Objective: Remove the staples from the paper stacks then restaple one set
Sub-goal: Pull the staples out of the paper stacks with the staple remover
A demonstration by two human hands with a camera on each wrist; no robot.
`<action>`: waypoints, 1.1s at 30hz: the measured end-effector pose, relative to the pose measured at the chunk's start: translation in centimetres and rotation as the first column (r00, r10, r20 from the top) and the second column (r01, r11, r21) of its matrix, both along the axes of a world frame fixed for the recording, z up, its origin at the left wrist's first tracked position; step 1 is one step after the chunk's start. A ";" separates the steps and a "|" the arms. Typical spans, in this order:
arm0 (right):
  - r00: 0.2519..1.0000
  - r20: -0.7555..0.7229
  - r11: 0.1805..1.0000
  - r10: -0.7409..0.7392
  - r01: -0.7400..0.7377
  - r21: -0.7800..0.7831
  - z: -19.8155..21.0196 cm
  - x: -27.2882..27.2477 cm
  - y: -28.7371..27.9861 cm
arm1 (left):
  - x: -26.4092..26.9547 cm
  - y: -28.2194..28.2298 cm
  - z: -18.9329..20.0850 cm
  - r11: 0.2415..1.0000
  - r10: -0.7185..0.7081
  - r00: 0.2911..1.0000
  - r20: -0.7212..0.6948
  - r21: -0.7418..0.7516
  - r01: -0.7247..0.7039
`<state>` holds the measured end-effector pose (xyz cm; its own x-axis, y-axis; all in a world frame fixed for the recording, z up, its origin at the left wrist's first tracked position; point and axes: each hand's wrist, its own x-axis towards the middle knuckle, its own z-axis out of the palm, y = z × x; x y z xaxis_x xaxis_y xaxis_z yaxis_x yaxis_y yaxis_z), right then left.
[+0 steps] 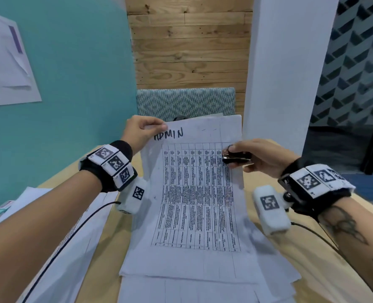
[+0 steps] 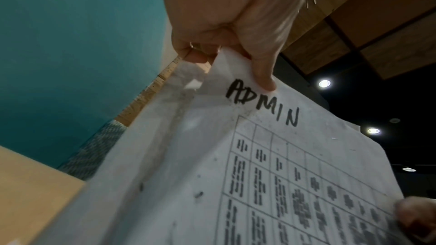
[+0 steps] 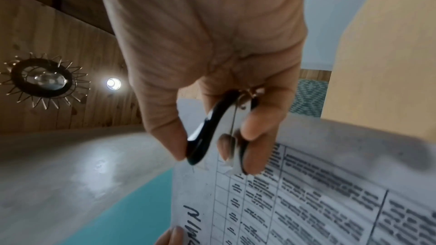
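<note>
Fingers of left hand (image 1: 140,132) pinching one sheet (image 1: 194,193), right hand (image 1: 254,157) gripping one staple remover (image 1: 235,157).

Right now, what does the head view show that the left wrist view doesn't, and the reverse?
Only the head view shows the right hand gripping the black staple remover, the whole ADMIN sheet, loose papers beneath and the patterned chair back. Only the left wrist view shows the ceiling spotlights. Both show the left hand pinching the sheet's top corner.
</note>
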<state>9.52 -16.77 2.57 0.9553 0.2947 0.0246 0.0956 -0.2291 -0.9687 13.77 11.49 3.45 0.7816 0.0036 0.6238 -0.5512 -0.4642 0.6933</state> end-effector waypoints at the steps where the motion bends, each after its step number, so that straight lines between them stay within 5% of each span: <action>1: 1.000 -0.014 1.000 -0.005 0.006 0.019 0.3 0.1 0.3 | -0.3 0.0 0.2 1.000 0.003 1.000 0.017 -0.018 -0.003; 3: 0.999 -0.034 0.999 -0.011 0.013 0.052 0.8 0.3 0.6 | -0.9 0.2 0.3 0.998 0.058 0.993 0.099 -0.002 -0.058; 7: 1.000 -0.005 0.994 -0.014 0.015 0.110 1.6 0.5 0.7 | -1.9 1.3 -0.9 0.908 0.415 0.879 0.233 -0.050 -0.415; 8: 1.000 0.007 0.992 -0.011 0.010 0.128 1.8 0.5 0.6 | -2.1 1.7 -1.2 0.920 0.387 0.912 0.138 -0.129 -0.370; 10: 0.999 0.034 0.987 -0.002 -0.003 0.158 2.2 0.4 0.5 | -2.7 2.2 -1.9 0.940 0.071 0.989 -0.130 -0.323 -0.110; 13: 0.996 0.089 0.986 0.017 -0.031 0.164 3.1 0.3 0.6 | -3.0 2.7 -2.5 0.917 -0.243 0.901 -0.359 -0.387 0.093; 21: 0.933 0.360 0.979 0.022 -0.093 0.180 7.6 -0.3 0.6 | -3.7 1.6 2.2 0.881 -0.313 0.947 -0.070 -0.395 0.262; 27: 0.842 0.535 0.942 0.068 -0.230 0.243 8.1 -3.8 -0.6 | -6.4 1.7 5.0 0.836 -0.408 0.899 0.160 -0.329 0.438; 33: 0.861 0.363 0.922 0.356 -0.387 0.012 1.5 -6.1 -3.5 | -9.6 2.7 1.0 0.887 -0.435 0.887 -0.157 0.093 0.452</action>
<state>3.38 -20.28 4.12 0.7007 0.6083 0.3728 0.4905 -0.0313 -0.8709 4.17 14.22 4.42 0.7562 -0.4328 0.4908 -0.6300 -0.2787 0.7249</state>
